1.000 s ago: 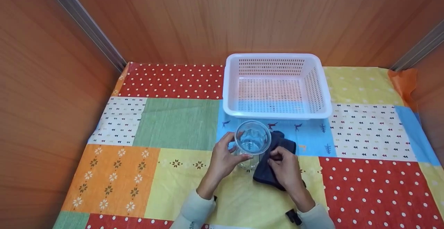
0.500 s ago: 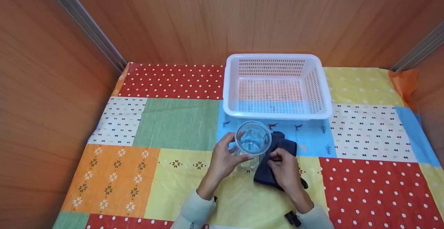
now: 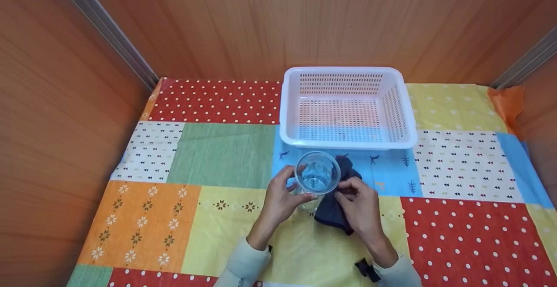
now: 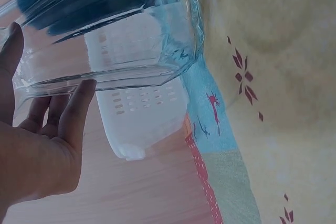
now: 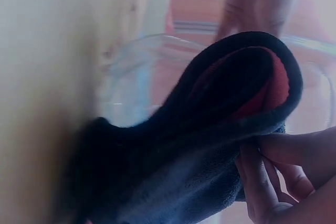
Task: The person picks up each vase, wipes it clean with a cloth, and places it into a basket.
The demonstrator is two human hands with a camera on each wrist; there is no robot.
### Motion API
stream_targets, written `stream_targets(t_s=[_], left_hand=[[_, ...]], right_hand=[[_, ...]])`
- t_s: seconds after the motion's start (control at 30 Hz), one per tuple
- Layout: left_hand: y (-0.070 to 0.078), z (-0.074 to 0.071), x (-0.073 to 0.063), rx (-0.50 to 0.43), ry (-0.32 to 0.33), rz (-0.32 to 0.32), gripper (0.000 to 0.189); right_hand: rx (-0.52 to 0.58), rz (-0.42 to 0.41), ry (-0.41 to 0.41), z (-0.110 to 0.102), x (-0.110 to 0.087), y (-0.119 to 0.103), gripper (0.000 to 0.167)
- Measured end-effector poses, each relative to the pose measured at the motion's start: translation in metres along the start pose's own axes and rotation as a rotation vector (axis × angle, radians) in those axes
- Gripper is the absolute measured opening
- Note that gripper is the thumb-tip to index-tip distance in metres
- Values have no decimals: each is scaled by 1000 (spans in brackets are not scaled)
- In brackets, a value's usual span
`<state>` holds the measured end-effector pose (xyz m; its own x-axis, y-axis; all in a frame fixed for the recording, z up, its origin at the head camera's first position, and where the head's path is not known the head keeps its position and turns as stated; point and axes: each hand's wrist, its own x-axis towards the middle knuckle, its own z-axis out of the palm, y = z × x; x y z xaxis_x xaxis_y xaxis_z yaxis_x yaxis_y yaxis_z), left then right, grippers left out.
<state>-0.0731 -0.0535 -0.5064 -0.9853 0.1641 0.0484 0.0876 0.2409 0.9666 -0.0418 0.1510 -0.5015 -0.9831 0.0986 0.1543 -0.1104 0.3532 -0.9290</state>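
A clear drinking glass (image 3: 317, 169) is held upright above the cloth-covered table by my left hand (image 3: 278, 198), thumb on the near side and fingers round the left. In the left wrist view, the faceted wall of the glass (image 4: 131, 74) shows between thumb and fingertips. My right hand (image 3: 362, 204) pinches a dark cloth (image 3: 333, 213) at the right side of the glass. The right wrist view shows this cloth (image 5: 194, 145) folded over, its inner face partly reddish, with the right hand's fingers (image 5: 262, 182) gripping its edge. The cloth hides part of the glass there.
Just beyond the hands stands a white perforated plastic basket (image 3: 348, 144), with nothing inside. A patchwork-patterned tablecloth (image 3: 226, 154) covers the table. Wood-grain panels (image 3: 278, 21) enclose the back and both sides.
My right hand has shifted slightly up toward the rim of the glass, drawing the cloth in closer and bunching it. The left hand and glass have stayed in place.
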Motion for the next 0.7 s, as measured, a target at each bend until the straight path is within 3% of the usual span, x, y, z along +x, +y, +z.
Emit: stream_targets(t_s=[0.4,0.7], left_hand=[[2,-1,0,24,-2,5,60],[2,-1,0,29,6,7,59]], right_hand=[[-39,-10,3,0,0,-10,17],[-86,-4,-8,1,-1,-1,18]])
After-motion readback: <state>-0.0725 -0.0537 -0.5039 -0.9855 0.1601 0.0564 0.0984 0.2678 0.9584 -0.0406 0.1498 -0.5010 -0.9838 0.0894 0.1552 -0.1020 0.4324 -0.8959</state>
